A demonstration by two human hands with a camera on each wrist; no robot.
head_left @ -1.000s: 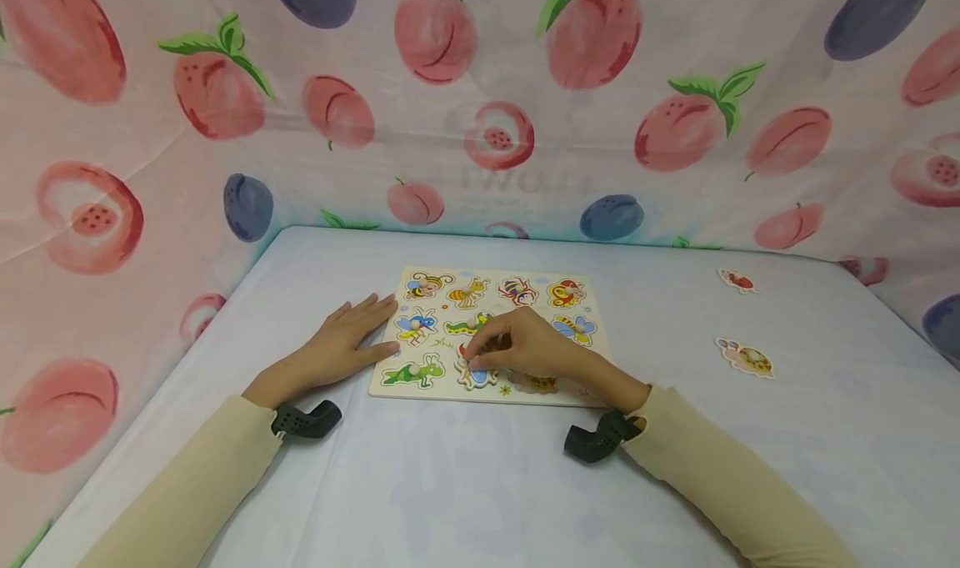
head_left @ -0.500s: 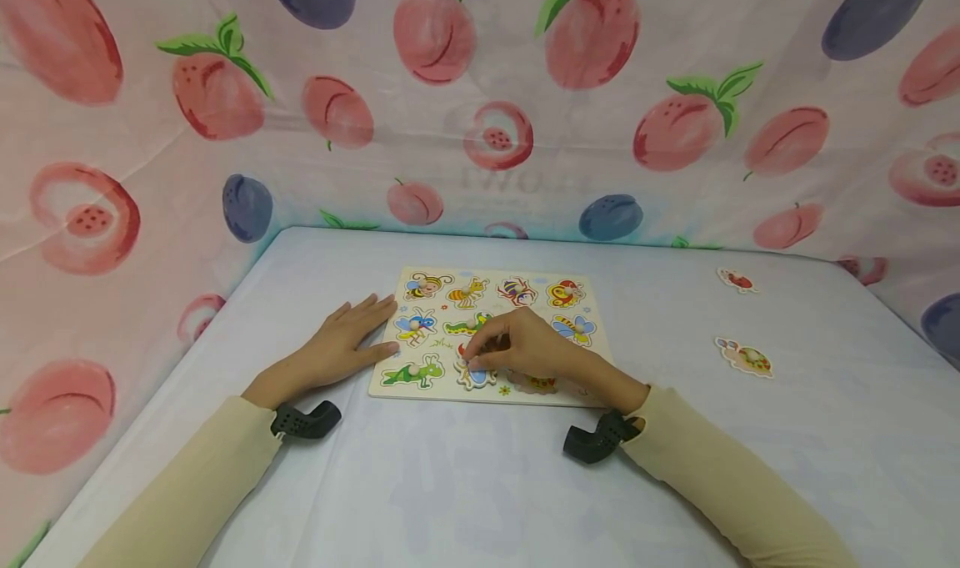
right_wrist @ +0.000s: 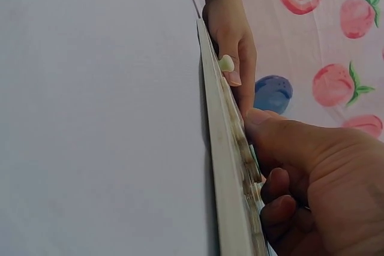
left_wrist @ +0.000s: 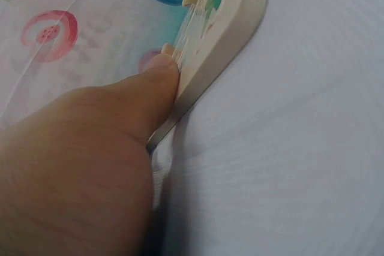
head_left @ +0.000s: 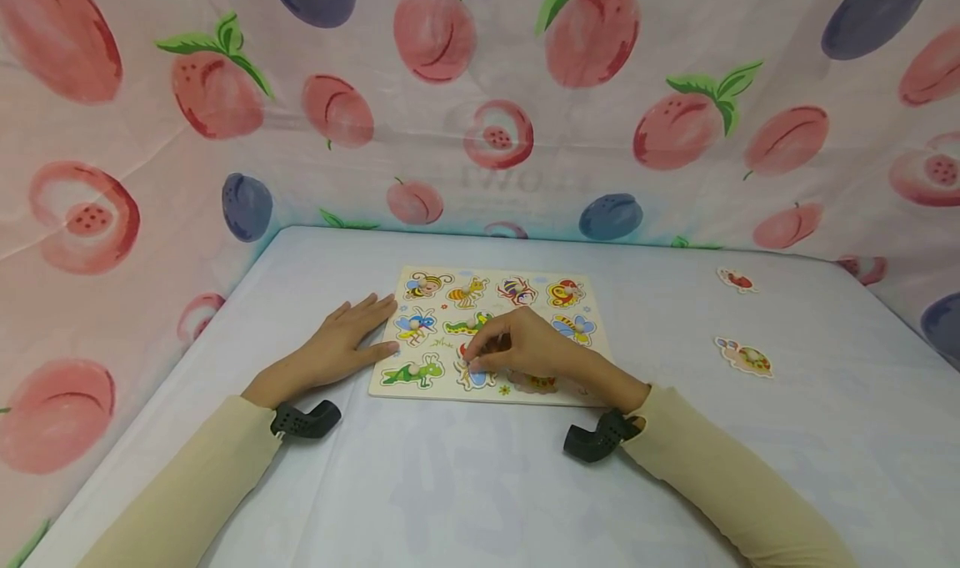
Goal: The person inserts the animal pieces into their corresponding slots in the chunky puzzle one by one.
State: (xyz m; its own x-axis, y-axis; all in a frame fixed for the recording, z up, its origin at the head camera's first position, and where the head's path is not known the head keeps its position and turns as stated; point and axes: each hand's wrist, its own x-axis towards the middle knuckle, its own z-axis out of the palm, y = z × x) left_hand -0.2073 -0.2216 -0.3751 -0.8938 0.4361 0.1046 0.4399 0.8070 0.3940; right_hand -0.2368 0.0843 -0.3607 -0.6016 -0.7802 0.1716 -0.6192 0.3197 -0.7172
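A wooden peg puzzle board (head_left: 442, 391) with insect pictures lies on the white-covered table. My right hand (head_left: 528, 343) is over its lower middle, thumb and forefinger pinching a beetle puzzle piece (head_left: 478, 379) with a blue body and red on its head; the fingers cover its knob. In the head view the piece lies flat within its outline on the board. My left hand (head_left: 341, 343) rests with extended fingers at the board's left edge. In the left wrist view its thumb (left_wrist: 159, 79) presses against that edge. Beside the beetle, a green grasshopper piece (head_left: 412, 371) sits in the board.
Two loose puzzle pieces lie on the table to the right: a ladybird piece (head_left: 737, 280) farther back and a snail-like piece (head_left: 744, 358) nearer. A fruit-print cloth (head_left: 495, 67) rises behind and to the left. Black wrist devices (head_left: 306, 420) are on both wrists.
The beetle piece, earlier slightly raised with its edge showing, now sits lower and flush in the board. Both hands have kept almost the same position.
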